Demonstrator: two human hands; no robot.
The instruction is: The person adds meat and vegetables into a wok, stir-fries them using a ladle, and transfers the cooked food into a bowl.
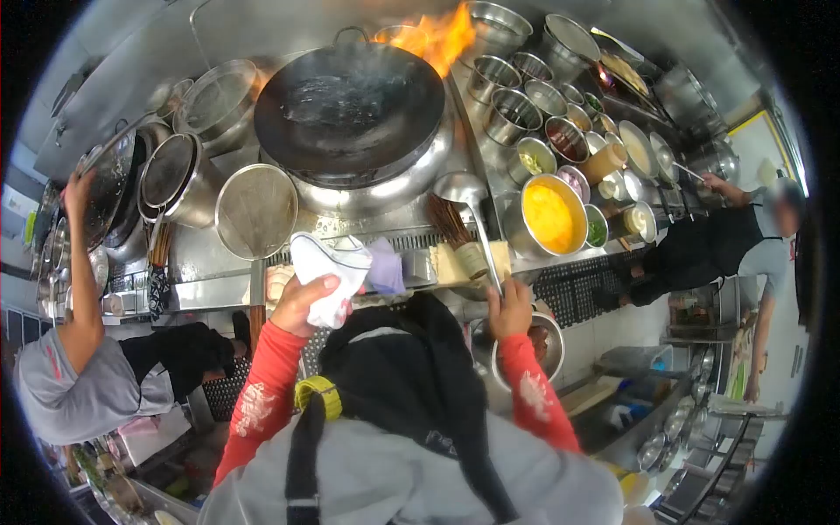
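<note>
A folded white cloth (330, 271) is gripped in my left hand (302, 304), just in front of the stove's edge. My right hand (510, 309) is closed around the lower handle of a long metal ladle (462, 188), whose bowl points away from me, right of the wok. The large dark wok (350, 109) sits on the burner ahead, with flames behind its right rim. A round mesh strainer (256, 212) lies left of my left hand. Between my hands are a purple cloth (385, 267) and a bamboo brush (455, 229).
A metal pot of yellow liquid (553, 215) stands to the right, before several containers of ingredients. Below my right hand is a metal bowl (542, 346). One co-worker (66, 376) handles a pan at far left; another person (717, 241) stands at the right.
</note>
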